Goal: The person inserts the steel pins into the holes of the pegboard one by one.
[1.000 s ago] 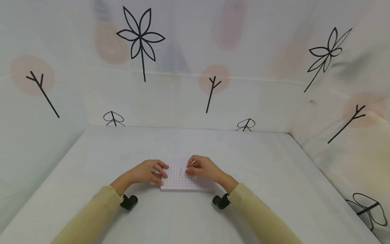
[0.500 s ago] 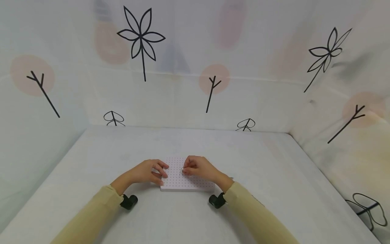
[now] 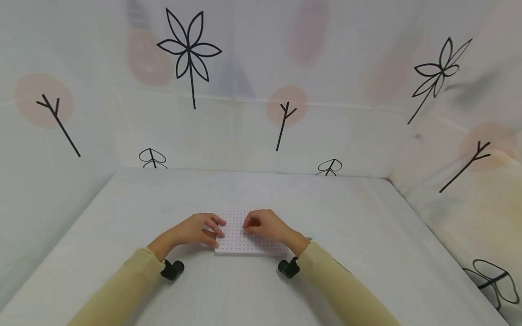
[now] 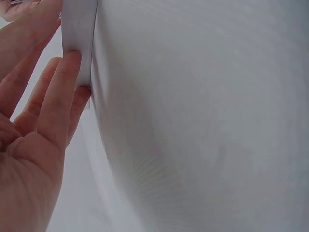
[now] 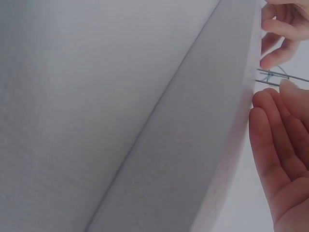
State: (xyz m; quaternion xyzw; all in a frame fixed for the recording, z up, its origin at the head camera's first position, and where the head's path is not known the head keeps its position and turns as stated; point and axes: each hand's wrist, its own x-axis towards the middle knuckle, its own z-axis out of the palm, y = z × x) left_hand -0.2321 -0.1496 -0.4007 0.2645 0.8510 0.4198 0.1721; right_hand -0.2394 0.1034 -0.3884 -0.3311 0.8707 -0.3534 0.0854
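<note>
A white board with rows of small holes (image 3: 234,246) lies flat on the table. My left hand (image 3: 196,229) rests at its left edge, fingertips touching the top and side; in the left wrist view, fairly straight fingers (image 4: 60,96) press the side face. Over the board's middle, my right hand (image 3: 267,225) pinches a thin metal pin between thumb and forefinger, its far end hidden by the fingers. A thin upright pin (image 3: 241,230) shows just left of those fingertips. In the right wrist view, several thin metal pins (image 5: 273,74) stand out from the board, with a fine curved line among them.
A few thin dark pieces (image 3: 310,238) lie on the table beside my right wrist, partly hidden by it. A white cloth covers the table (image 3: 195,299). Patterned cloth walls (image 3: 228,136) stand at the back and sides.
My right hand has moved left over the board, bringing its fingertips to the upright pin, and has slowed there. The thin pieces by the right wrist have come into view. My left hand stays put.
</note>
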